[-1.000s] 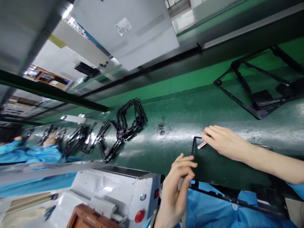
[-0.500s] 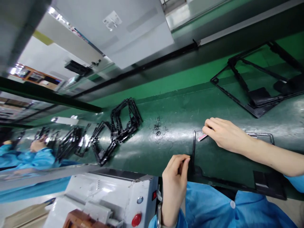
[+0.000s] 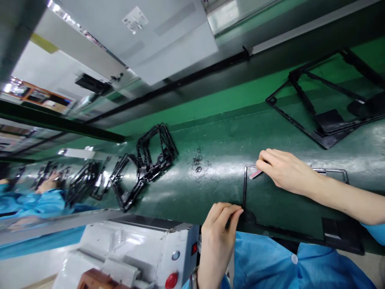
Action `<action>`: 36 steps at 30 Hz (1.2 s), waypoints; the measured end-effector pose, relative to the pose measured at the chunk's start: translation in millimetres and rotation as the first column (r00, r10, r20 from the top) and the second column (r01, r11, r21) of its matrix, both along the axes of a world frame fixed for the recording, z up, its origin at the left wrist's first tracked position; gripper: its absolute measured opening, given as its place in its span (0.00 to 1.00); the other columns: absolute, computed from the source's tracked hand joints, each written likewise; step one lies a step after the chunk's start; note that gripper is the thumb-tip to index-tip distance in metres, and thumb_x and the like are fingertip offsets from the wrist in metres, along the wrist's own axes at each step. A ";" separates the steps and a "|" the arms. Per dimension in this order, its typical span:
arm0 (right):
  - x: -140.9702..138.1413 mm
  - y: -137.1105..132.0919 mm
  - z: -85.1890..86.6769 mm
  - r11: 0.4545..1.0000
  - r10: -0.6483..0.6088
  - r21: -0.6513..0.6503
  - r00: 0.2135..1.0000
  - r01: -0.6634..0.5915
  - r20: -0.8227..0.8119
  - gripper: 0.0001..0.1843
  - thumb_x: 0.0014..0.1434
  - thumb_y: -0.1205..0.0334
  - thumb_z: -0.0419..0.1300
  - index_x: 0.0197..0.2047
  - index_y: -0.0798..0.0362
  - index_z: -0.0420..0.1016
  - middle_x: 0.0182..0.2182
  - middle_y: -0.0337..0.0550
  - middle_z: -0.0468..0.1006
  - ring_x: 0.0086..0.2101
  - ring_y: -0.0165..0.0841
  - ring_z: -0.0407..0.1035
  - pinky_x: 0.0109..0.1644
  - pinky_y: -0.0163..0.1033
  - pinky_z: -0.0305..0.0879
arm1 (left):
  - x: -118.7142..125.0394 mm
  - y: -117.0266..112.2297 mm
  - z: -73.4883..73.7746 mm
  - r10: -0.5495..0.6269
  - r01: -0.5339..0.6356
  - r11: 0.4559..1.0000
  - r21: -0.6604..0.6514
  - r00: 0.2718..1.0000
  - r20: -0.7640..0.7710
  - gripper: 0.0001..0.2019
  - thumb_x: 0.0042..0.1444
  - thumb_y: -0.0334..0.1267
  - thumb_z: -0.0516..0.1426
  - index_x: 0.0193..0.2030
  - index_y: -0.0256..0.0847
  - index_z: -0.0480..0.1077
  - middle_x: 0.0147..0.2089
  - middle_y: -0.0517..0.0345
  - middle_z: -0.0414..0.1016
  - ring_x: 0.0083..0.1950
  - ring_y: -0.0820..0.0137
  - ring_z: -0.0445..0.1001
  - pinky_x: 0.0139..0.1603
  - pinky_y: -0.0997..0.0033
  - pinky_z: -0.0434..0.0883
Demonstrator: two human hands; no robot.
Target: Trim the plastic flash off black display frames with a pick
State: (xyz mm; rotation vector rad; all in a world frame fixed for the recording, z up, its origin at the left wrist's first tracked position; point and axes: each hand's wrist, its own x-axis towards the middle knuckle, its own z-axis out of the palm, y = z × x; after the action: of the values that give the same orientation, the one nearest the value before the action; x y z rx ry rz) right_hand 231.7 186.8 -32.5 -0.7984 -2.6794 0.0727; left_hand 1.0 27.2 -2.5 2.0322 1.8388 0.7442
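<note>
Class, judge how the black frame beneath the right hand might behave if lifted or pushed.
The frame would probably feel light, being mostly open space. Its thin sides might flex. Looking low and flat, it would likelier slide than roll on the shiny green table.

1. Seemingly a factory workshop: a long green desk (image 3: 228, 140) stretches from 9 to 3 o'clock like a production line.
2. Many similar black frames (image 3: 165, 160) lie along it, toward 9 and between 2 and 3 o'clock.
3. White machine housing (image 3: 150, 245) at 7 o'clock carries a red push button (image 3: 171, 280).
4. Blue workwear (image 3: 258, 261) at 5 o'clock matches a co-worker's blue sleeve (image 3: 51, 201) between 8 and 9.
5. Black stringy scraps (image 3: 197, 163) litter the desk near the centre.
</note>
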 end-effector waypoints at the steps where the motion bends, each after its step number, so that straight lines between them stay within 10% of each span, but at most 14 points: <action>1: 0.0 -0.2 -0.3 1.000 -0.002 0.001 1.000 0.002 0.001 0.19 0.58 0.86 0.51 0.41 0.53 0.70 0.41 0.46 0.74 0.37 0.40 0.68 0.41 0.42 0.61 | 0.5 0.5 -0.7 0.011 -0.011 1.000 0.015 1.000 0.010 0.06 0.73 0.32 0.60 0.44 0.44 0.78 0.41 0.58 0.80 0.39 0.68 0.79 0.43 0.71 0.76; 36: -0.7 -2.2 -2.0 1.000 -0.010 -0.004 1.000 0.010 0.007 0.19 0.59 0.85 0.51 0.42 0.53 0.70 0.41 0.46 0.73 0.38 0.41 0.68 0.41 0.43 0.62 | 2.1 9.7 -11.7 -0.051 0.053 0.998 -0.033 0.998 0.046 0.06 0.75 0.33 0.57 0.48 0.44 0.76 0.41 0.58 0.81 0.40 0.70 0.83 0.45 0.74 0.80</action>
State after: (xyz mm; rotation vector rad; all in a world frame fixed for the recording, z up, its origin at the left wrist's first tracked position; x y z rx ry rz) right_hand 231.0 184.6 -34.5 -0.8143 -2.6826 0.0735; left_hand 3.1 36.9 -14.2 2.0171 1.7557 0.7327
